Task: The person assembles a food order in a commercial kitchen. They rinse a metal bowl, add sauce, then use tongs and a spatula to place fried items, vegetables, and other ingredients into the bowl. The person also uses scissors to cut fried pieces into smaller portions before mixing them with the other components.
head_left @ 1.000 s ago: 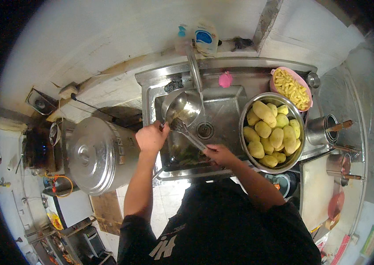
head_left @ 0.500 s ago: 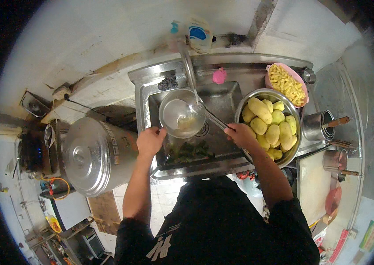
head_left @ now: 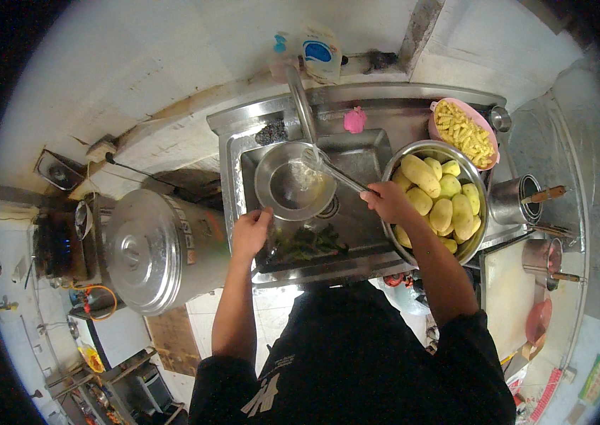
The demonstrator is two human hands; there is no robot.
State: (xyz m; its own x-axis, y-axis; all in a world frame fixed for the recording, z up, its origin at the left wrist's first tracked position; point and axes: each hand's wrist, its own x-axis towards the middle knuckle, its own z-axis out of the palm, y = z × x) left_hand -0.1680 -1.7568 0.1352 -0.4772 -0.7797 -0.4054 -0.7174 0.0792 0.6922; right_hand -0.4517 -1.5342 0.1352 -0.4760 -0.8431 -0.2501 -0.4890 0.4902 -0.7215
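Metal bowl [head_left: 276, 185] near frame centre, over the sink [head_left: 369, 223], below the tap [head_left: 299, 105] | left hand [head_left: 251, 232]: fingers closed on its lower-left rim — the nearer hand | right hand [head_left: 389, 203]: gripping a long-handled utensil [head_left: 346, 178], axis slanting up-left — far end at the bowl's upper right

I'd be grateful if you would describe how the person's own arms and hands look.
Both the left hand and right hand are bare, without gloves. The forearms are uncovered below loose black short sleeves, part of a black fabric top with a pale print.
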